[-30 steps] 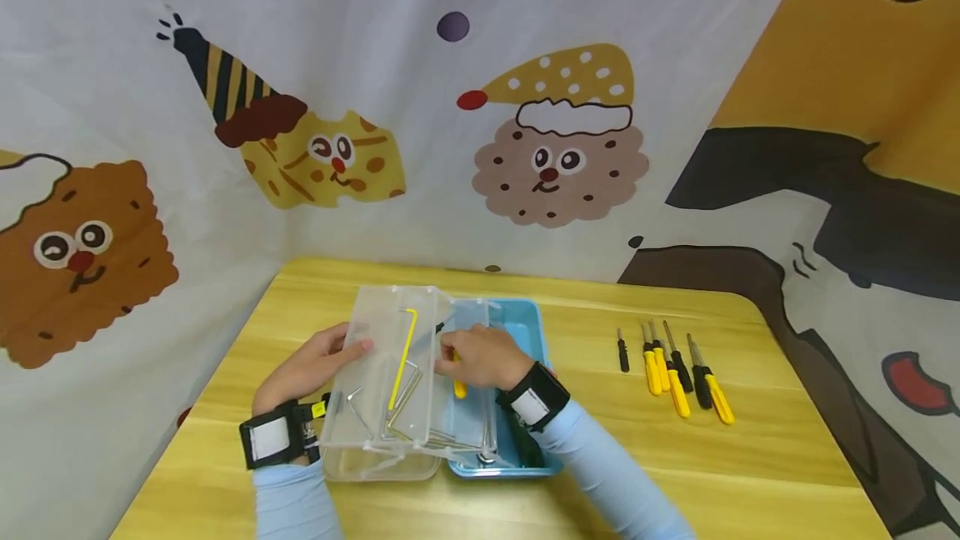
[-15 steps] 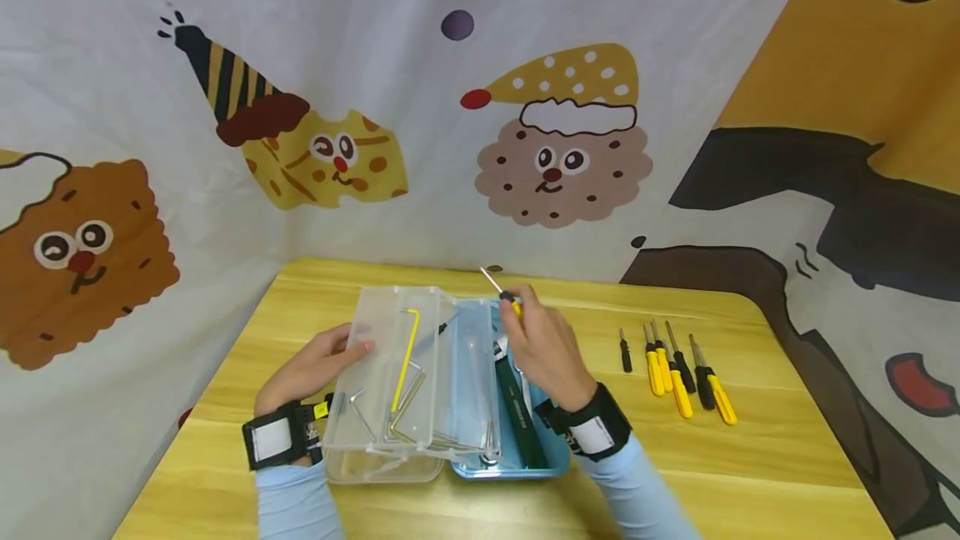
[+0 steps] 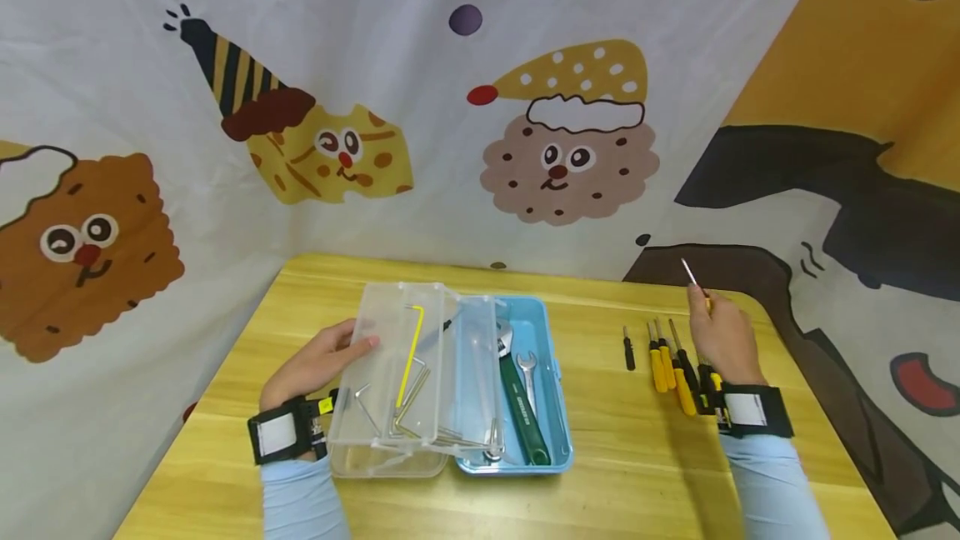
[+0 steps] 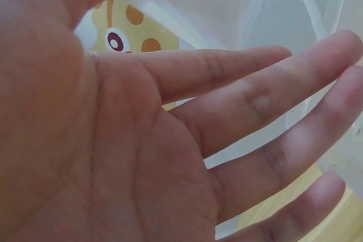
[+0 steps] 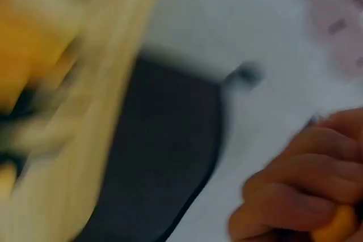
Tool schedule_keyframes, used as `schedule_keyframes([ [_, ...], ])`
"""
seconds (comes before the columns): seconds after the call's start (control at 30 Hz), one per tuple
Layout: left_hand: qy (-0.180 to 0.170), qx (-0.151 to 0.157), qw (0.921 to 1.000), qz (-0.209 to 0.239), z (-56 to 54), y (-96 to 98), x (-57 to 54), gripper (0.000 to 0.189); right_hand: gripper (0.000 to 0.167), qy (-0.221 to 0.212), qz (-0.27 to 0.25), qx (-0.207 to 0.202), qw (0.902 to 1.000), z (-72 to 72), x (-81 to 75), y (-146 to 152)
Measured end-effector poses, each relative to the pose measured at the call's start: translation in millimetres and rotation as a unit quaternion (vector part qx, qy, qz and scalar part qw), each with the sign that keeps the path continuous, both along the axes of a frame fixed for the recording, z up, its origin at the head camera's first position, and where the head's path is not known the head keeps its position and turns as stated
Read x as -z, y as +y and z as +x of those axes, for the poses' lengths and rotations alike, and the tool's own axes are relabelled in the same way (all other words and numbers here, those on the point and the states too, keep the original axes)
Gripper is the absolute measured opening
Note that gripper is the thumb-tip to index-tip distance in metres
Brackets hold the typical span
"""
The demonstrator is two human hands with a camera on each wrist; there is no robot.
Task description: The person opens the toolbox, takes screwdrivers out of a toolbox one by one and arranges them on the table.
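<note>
My right hand (image 3: 720, 338) grips a small screwdriver (image 3: 691, 275) with a yellow handle, its metal tip pointing up, above a row of several yellow and black screwdrivers (image 3: 678, 365) on the right of the table. In the blurred right wrist view the curled fingers (image 5: 295, 191) wrap the yellow handle (image 5: 340, 225). My left hand (image 3: 318, 361) rests with straight fingers (image 4: 249, 100) against the clear plastic tray (image 3: 408, 373), which is swung open over the blue toolbox (image 3: 543, 315). Several hex keys, one yellow (image 3: 411, 357), lie in the tray.
A green-handled adjustable wrench (image 3: 517, 402) and a small spanner (image 3: 528, 377) lie in the blue box. The yellow wooden table (image 3: 615, 473) ends at a cartoon-printed cloth backdrop (image 3: 480, 107) behind and on both sides.
My right hand lifted the small screwdriver out of the blue box and carried it right, to above the screwdriver row. The wrench in the box became visible. The left hand stayed on the tray.
</note>
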State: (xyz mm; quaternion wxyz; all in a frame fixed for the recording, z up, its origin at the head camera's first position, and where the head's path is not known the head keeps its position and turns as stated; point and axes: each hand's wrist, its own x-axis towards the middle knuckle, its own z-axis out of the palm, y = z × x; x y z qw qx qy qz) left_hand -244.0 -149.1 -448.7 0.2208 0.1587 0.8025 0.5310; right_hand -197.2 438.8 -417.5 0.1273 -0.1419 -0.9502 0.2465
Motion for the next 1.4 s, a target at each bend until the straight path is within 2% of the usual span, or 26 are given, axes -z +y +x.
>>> schedule_keyframes([
  [0.07, 0.0, 0.0, 1.0, 0.001, 0.4, -0.1, 0.2, 0.059, 0.068, -0.056, 0.033, 0.02, 0.9977, 3.4, 12.1, 31],
  [0.17, 0.003, 0.002, 1.0, 0.001, 0.6, -0.2, 0.3, 0.058, 0.062, -0.131, 0.063, 0.048, 0.9882, 11.0, 30.0, 67],
  [0.27, 0.006, 0.002, 1.0, 0.0, 0.1, -0.6, 0.2, 0.057, 0.055, -0.179, 0.092, 0.053, 0.9781, 15.2, 44.7, 88],
  [0.4, 0.005, 0.003, 1.0, 0.005, -0.3, -0.5, 0.1, 0.057, 0.054, -0.222, 0.105, 0.035, 0.9688, 14.8, 59.0, 103],
  [0.53, 0.012, 0.006, 0.9999, 0.01, 0.2, 0.2, -0.1, 0.055, 0.045, -0.253, 0.08, 0.028, 0.9637, 14.4, 69.6, 110],
  [0.7, 0.015, 0.005, 0.9998, 0.009, 0.9, 0.1, 1.2, 0.055, 0.037, -0.282, 0.063, 0.008, 0.9572, 13.8, 69.8, 111],
  [0.77, 0.012, 0.003, 0.9999, 0.008, -0.3, -0.8, 1.2, 0.056, 0.044, -0.293, 0.065, 0.006, 0.9538, 10.6, 67.8, 110],
  [1.1, 0.018, 0.009, 0.9997, 0.011, -2.2, -2.7, 0.5, 0.055, 0.052, -0.311, 0.073, -0.005, 0.9477, 10.9, 59.4, 107],
  [1.2, 0.018, 0.009, 0.9997, 0.01, -0.9, -3.1, -0.4, 0.056, 0.053, -0.281, 0.098, -0.003, 0.9546, 10.5, 52.8, 99],
  [1.27, 0.018, 0.007, 0.9998, 0.01, 0.0, -3.0, -1.4, 0.056, 0.052, -0.246, 0.108, -0.009, 0.9632, 9.3, 47.7, 90],
  [1.4, 0.02, 0.01, 0.9997, 0.014, 0.6, -3.2, -2.4, 0.056, 0.048, -0.181, 0.108, -0.05, 0.9763, 2.6, 33.1, 59],
])
